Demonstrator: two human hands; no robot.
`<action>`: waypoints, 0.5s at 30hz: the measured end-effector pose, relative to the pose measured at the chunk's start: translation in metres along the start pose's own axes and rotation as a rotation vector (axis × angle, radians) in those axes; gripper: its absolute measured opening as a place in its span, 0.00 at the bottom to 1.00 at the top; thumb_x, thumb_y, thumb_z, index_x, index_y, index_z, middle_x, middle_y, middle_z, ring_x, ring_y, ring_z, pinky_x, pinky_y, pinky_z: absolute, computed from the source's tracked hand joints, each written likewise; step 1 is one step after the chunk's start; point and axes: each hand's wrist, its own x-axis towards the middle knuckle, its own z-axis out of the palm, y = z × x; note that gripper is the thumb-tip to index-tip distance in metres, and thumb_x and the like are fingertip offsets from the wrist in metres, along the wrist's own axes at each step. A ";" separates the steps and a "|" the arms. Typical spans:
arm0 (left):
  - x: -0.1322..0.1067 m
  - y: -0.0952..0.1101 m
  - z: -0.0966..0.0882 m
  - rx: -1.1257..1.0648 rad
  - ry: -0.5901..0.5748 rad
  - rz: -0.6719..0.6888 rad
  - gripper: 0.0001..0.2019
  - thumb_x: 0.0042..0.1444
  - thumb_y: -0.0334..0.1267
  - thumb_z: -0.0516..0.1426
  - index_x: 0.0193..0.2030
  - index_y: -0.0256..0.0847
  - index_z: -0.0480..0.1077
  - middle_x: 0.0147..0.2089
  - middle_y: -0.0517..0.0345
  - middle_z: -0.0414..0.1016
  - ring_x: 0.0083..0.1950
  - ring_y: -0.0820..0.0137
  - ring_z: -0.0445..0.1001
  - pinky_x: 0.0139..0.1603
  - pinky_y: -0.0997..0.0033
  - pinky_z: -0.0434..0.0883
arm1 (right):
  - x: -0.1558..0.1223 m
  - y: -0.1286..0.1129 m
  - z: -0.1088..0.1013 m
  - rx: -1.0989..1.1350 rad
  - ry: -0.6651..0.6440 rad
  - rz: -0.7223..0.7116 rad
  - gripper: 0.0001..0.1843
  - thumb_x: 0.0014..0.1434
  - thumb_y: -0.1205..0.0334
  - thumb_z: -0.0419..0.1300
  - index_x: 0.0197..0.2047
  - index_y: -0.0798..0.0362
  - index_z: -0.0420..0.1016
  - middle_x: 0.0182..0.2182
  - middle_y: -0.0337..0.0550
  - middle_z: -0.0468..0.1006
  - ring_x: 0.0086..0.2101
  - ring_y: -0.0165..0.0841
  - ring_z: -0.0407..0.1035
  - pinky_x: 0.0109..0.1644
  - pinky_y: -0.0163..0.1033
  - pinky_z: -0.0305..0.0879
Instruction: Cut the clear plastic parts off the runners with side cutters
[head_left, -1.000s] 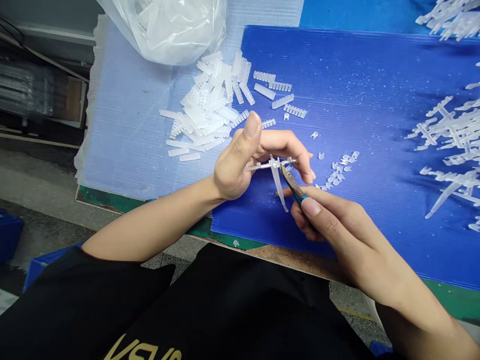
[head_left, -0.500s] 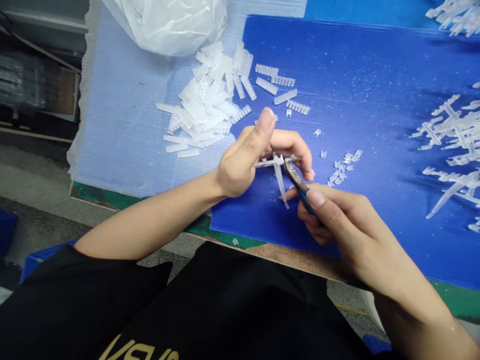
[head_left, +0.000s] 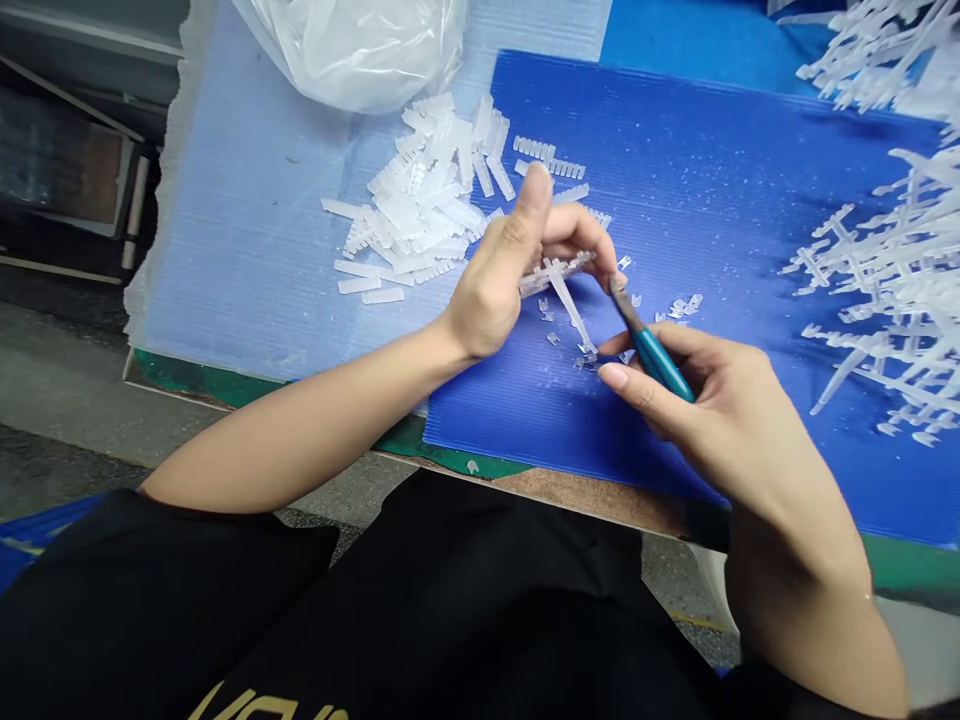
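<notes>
My left hand (head_left: 495, 280) is closed around a translucent plastic sprue (head_left: 570, 300), its thumb pointing up. The sprue's tapered stem hangs down toward the blue sheet. In my right hand (head_left: 720, 410) is a pair of nippers (head_left: 660, 362) with teal handles. Their metal jaws reach up beside my left fingertips, to the right of the sprue; whether the jaws touch anything is hard to see. Several tiny clear clips (head_left: 553, 339) lie on the sheet below the sprue, and more small clips (head_left: 684, 305) are scattered beyond my right hand.
A heap of white comb-like strips (head_left: 424, 205) lies left of the blue corrugated sheet (head_left: 712, 200) and onto its edge. Behind it sits a white plastic bag (head_left: 367, 50). Tangled sprues (head_left: 900, 270) pile up at the right. The table's green edge (head_left: 457, 460) runs along the front.
The nippers have moved off the sprue's middle to the right, near my left fingertips, and their handles show more. My left hand has risen slightly with the sprue. The view has shifted a little.
</notes>
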 end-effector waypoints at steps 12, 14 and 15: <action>-0.013 0.079 0.028 0.141 -0.212 0.225 0.36 0.76 0.46 0.27 0.61 0.35 0.72 0.67 0.54 0.74 0.81 0.60 0.62 0.77 0.53 0.60 | -0.033 -0.027 0.020 0.453 0.337 -0.225 0.04 0.69 0.58 0.68 0.45 0.44 0.77 0.35 0.41 0.77 0.28 0.33 0.66 0.36 0.45 0.67; -0.027 0.091 0.012 0.444 -0.123 0.286 0.31 0.76 0.44 0.33 0.70 0.39 0.68 0.66 0.56 0.70 0.79 0.54 0.64 0.67 0.47 0.67 | -0.053 -0.012 0.007 0.442 0.449 -0.191 0.02 0.71 0.58 0.67 0.46 0.45 0.78 0.35 0.43 0.76 0.29 0.33 0.66 0.36 0.45 0.66; -0.038 0.096 0.001 0.592 -0.090 0.328 0.23 0.76 0.45 0.45 0.69 0.41 0.69 0.64 0.54 0.72 0.71 0.53 0.75 0.61 0.50 0.74 | -0.063 -0.001 -0.001 0.395 0.463 -0.166 0.04 0.72 0.57 0.66 0.48 0.46 0.79 0.37 0.44 0.77 0.30 0.33 0.68 0.36 0.44 0.68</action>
